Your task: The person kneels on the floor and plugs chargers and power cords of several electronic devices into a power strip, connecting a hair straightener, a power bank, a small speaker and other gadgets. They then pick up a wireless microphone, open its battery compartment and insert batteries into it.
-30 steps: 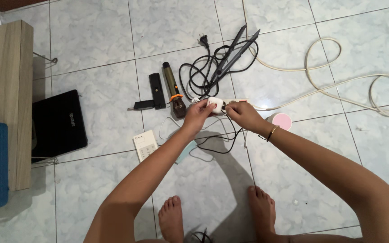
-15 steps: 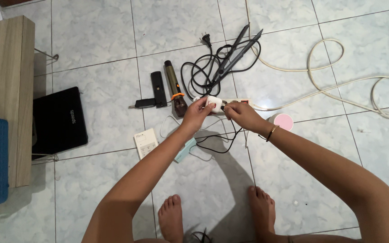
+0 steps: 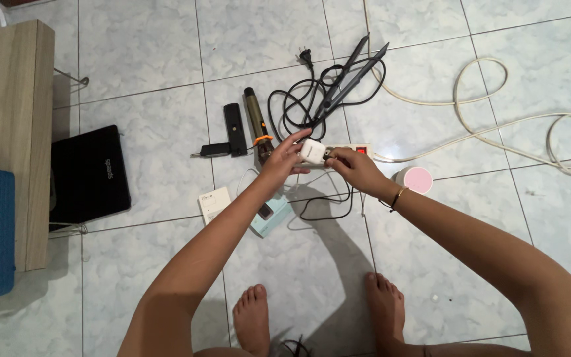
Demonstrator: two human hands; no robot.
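Everything's just sitting on a pale marbled tile floor (image 3: pixel 431 277) with thin grout lines. Upper middle of the frame there's a black hair straightener (image 3: pixel 348 79) with its black cord tangled in loops next to it. Just left of that, a slim dark tool with an orange band (image 3: pixel 257 125) and a small black bar-shaped gadget (image 3: pixel 233 129). A white power strip (image 3: pixel 351 152) lies mid-frame, its cream cable (image 3: pixel 497 125) snaking off to the right edge. Round pink-topped thing (image 3: pixel 412 179) just below it. White remote (image 3: pixel 213 205) and a light blue box (image 3: pixel 269 217) lower down, black laptop (image 3: pixel 87 175) at left beside a wooden table (image 3: pixel 8 132).
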